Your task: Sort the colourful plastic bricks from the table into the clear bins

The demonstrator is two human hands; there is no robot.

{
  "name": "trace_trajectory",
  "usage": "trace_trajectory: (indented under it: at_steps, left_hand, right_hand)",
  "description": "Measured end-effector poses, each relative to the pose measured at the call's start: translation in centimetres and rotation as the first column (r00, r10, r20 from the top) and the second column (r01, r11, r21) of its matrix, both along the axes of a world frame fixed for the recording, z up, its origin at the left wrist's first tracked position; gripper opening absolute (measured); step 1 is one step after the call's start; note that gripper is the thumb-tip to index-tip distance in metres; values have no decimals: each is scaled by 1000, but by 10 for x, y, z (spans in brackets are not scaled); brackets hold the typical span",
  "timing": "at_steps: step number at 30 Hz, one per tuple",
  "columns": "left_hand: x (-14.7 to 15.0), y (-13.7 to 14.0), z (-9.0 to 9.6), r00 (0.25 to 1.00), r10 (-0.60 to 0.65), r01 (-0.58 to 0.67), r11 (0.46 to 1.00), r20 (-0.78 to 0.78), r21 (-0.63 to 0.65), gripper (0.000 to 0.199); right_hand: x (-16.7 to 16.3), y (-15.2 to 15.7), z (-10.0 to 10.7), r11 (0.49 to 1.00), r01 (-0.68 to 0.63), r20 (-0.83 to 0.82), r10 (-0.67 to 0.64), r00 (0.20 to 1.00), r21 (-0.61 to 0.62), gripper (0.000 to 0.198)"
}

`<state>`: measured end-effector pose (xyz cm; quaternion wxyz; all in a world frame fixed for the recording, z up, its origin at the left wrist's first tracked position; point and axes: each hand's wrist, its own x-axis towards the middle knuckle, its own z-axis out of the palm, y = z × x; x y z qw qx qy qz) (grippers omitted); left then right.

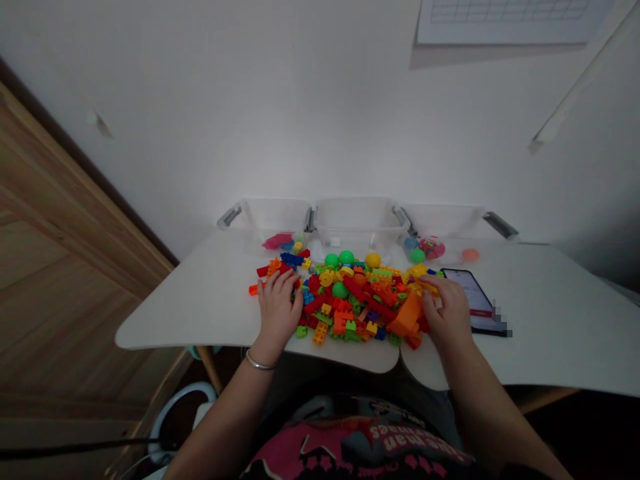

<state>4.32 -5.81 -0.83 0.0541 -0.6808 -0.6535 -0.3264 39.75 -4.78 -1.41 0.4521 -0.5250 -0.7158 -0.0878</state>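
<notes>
A heap of colourful plastic building blocks (343, 320) lies on the white table, with green balls (346, 257) and a yellow ball (373, 261) along its far side. My left hand (278, 303) rests at the heap's left edge, fingers spread over red and orange pieces. At the right edge is my right hand (449, 312), its thumb and forefinger apart beside some yellow pieces (416, 273). A large orange block (407, 316) lies just left of that hand's thumb. The hand's other fingers are partly hidden.
Three clear bins stand against the wall: the left bin (275, 212) holds a pink piece, the middle bin (357, 215) a small white item, the right bin (445, 217) several balls. A phone (470, 293) lies right of my right hand. The table (200, 300) has a rounded front edge.
</notes>
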Motion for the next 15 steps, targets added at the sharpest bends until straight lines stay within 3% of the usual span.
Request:
trace_trajectory:
  at_steps: [5, 10, 15]
  left_hand:
    - [-1, -3, 5, 999, -48, 48, 999, -6, 21, 35]
    - [9, -4, 17, 991, -128, 127, 990, -26, -58, 36]
    - [20, 0, 30, 985, -150, 138, 982, -88, -129, 39]
  right_hand:
    - [-4, -1, -11, 997, -59, -78, 55, 995, -57, 27]
    - [-2, 1, -17, 995, -94, -265, 98, 959, 27, 34]
    - [1, 4, -20, 993, -102, -278, 113, 954, 52, 40]
